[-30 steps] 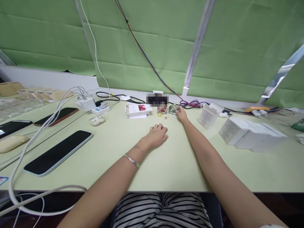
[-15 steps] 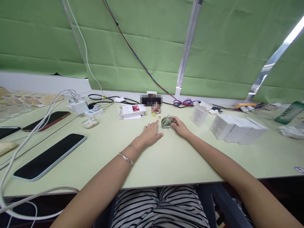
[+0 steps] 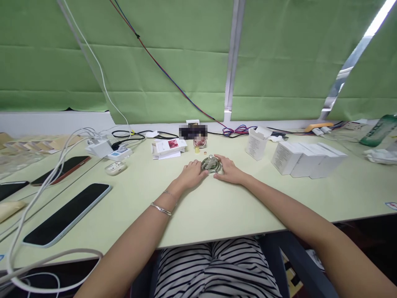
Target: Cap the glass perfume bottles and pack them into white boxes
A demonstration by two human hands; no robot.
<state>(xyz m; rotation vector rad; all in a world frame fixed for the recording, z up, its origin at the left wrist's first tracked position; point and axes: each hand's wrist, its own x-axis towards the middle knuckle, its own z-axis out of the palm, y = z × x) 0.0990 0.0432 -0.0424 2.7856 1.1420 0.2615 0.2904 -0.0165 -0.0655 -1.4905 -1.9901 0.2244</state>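
A small round glass bottle [image 3: 211, 164] with something grey-green inside lies on the pale table, and it sits between my two hands. My left hand [image 3: 192, 174] has its fingers and thumb about the bottle's left side. From the right, my right hand [image 3: 228, 170] grips the opposite side, its fingers at the far edge and its thumb at the near edge. Just beyond the bottle are a tiny gold ring [image 3: 205, 153] and a small yellow cap [image 3: 197, 150]. Behind them stands another round bottle [image 3: 200, 142] with pink contents.
An opened white carton [image 3: 169, 147] lies behind on the left. To the right are an open white box [image 3: 256, 145] and several closed white boxes [image 3: 307, 160]. Phones, including a black one [image 3: 68, 215], and white cables [image 3: 46, 178] occupy the left. A green bottle [image 3: 379, 130] lies far right.
My left hand has moved right and closed onto the bottle's left side. The bottle has shifted slightly nearer, with my right hand still on it. The view has turned a little.
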